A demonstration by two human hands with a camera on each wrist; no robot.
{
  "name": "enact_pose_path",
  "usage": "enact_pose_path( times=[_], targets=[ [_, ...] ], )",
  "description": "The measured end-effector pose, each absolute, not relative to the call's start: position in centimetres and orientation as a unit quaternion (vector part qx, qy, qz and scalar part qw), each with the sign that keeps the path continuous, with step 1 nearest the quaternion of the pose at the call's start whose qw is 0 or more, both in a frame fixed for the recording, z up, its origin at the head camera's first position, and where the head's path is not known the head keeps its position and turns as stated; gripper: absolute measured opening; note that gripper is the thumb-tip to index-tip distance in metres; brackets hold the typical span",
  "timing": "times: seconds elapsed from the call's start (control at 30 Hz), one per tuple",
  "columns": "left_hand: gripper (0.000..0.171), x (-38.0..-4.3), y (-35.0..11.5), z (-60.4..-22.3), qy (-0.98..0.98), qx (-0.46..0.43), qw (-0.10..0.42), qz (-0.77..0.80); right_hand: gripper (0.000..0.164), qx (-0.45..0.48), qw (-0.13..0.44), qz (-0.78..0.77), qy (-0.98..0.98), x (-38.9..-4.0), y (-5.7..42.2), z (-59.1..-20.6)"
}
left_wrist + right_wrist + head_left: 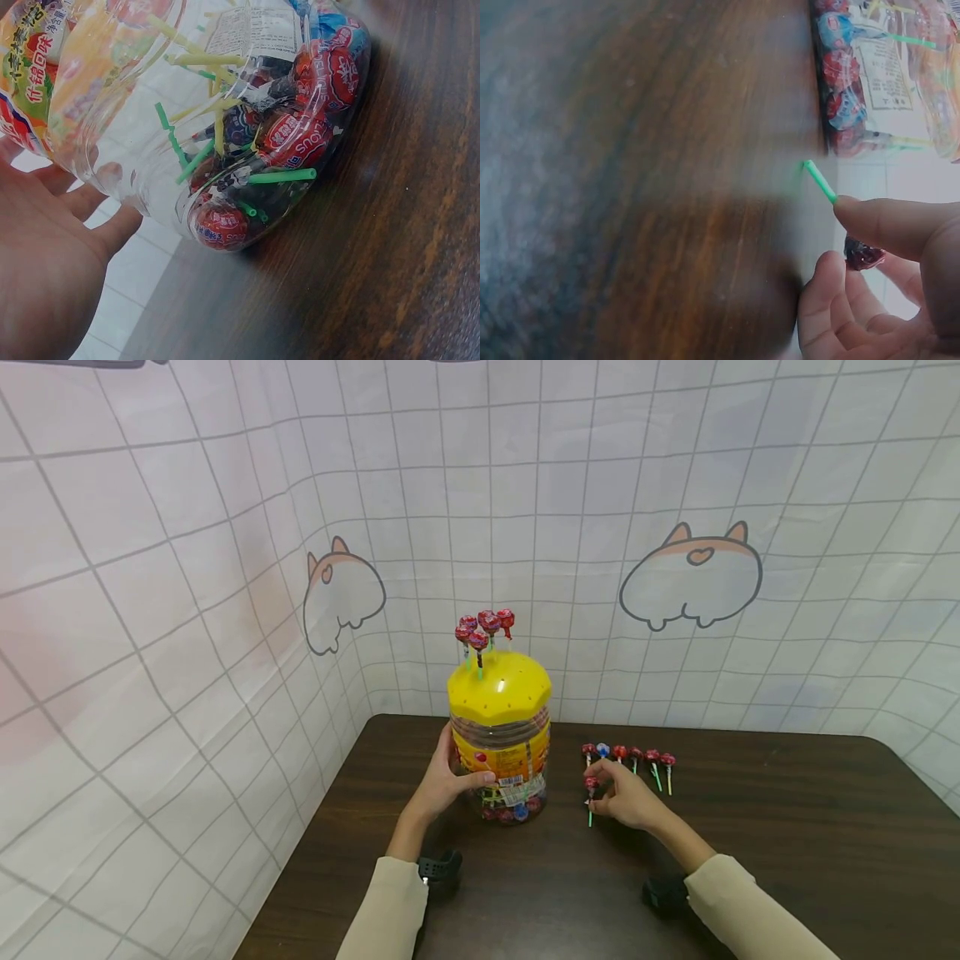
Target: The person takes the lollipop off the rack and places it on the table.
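A clear lollipop jar [517,760] with a yellow lid [513,685] stands upright on the table. Several red-wrapped lollipops [478,642] stick up by their sticks from holes in the lid. More lollipops [300,139] lie inside the jar's bottom. My left hand [444,783] grips the jar from its left side, thumb across the front. To the right of the jar, my right hand [628,797] pinches a red-wrapped lollipop [591,783] by its green stick [820,181], the stick's end pointing toward me.
Several lollipops [619,752], mostly red and one blue, lie in a row behind my right hand on the dark wooden table [780,843]. A white gridded cloth [585,543] with printed animal drawings hangs behind and to the left of the table.
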State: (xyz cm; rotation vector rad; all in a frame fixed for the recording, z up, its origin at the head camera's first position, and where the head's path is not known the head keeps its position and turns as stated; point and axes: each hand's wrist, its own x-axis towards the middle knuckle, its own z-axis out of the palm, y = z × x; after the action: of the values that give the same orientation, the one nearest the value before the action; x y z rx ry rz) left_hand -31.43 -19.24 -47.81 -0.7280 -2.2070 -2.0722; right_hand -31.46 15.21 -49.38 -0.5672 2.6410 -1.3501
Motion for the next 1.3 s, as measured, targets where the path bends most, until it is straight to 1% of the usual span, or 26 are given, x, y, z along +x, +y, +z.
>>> enact_pose_path(
  times=[0.77,1.3],
  targets=[
    [0.099,-31.43,-19.21,-47.76,-0.707,-0.233,0.013,-0.668,0.044,-0.176,0.05,-0.425,0.886,-31.24,15.1,-49.24],
    [0.099,-31.43,-19.26,-47.84,-0.709,-0.227,0.011,-0.668,0.044,-0.155,0.035,-0.378,0.912,-31.27,15.31,-49.44]
  ],
)
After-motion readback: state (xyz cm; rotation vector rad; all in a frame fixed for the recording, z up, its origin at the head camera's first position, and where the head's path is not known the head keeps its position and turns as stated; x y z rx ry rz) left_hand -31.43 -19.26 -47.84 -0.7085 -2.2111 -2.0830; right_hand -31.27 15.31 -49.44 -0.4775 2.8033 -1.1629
